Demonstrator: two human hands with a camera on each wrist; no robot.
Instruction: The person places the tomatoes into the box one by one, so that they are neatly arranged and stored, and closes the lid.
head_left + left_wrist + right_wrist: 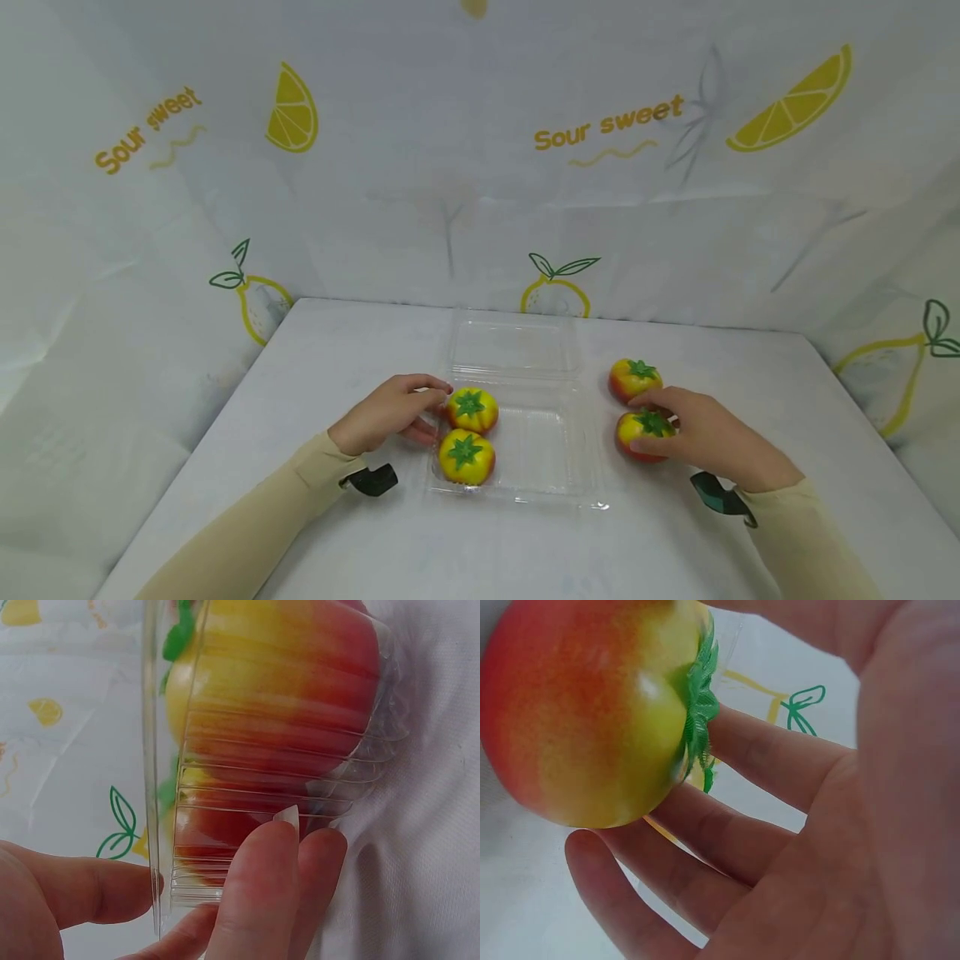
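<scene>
A clear plastic clamshell container (pixel 536 450) lies unfolded on the table, its lid (pixel 513 346) at the back. Two red-and-yellow tomatoes with green leafy tops, a rear tomato (pixel 480 410) and a front tomato (pixel 474 467), sit along its left side. My left hand (pixel 393 411) grips the container's left edge, with fingers against the ribbed wall (pixel 262 769) in the left wrist view. To the right of the container, my right hand (pixel 701 433) holds a third tomato (pixel 632 427) between thumb and fingers. Just behind that one lies another tomato (pixel 628 379).
A white-covered table (pixel 360 550) carries everything. Behind it hangs a white cloth (pixel 420 150) printed with lemons and "Sour sweet" lettering. Dark straps with small devices are on both wrists.
</scene>
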